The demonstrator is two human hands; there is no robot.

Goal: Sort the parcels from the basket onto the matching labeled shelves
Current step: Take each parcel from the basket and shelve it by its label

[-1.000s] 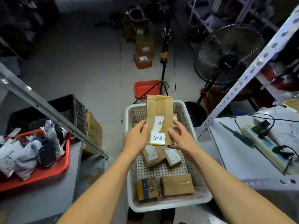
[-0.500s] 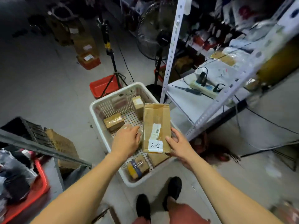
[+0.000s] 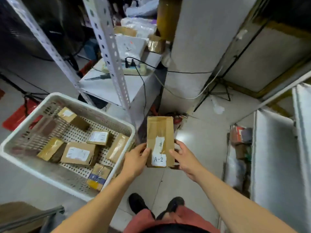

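Both hands grasp one parcel point(image 3: 160, 142), a tall flat brown cardboard box held upright in the air over the floor, just right of the basket point(image 3: 20, 147) and clear of its rim. Left hand point(image 3: 135, 161) pinches the lower left edge, thumb on the front face; right hand point(image 3: 184, 157) takes the lower right edge, fingers spread and partly loose, so the grip there looks light. White label point(image 3: 159, 159) near the bottom reads "A-2"; a torn shipping sticker sits above it. Basket holds at least six more boxes, some labelled, text too blurred to read. No shelf label is legible anywhere in view: the perforated rack post point(image 3: 107, 47) and the white panels at right carry none that I can make out. Main risk, as I judge it: the parcel goes to the wrong shelf because the matching A-2 tag is not located before placing. Second risk: both hands hold low on a tall box, so it could tip forward or slip out of the loose right hand during the carry. Third: footing. Cables point(image 3: 168, 71) trail from the power strip on the low rack shelf and run near the floor ahead, and clutter lies by the rack foot; a step forward with eyes on the label could snag. Frame is motion-blurred, so finer detail is uncertain.
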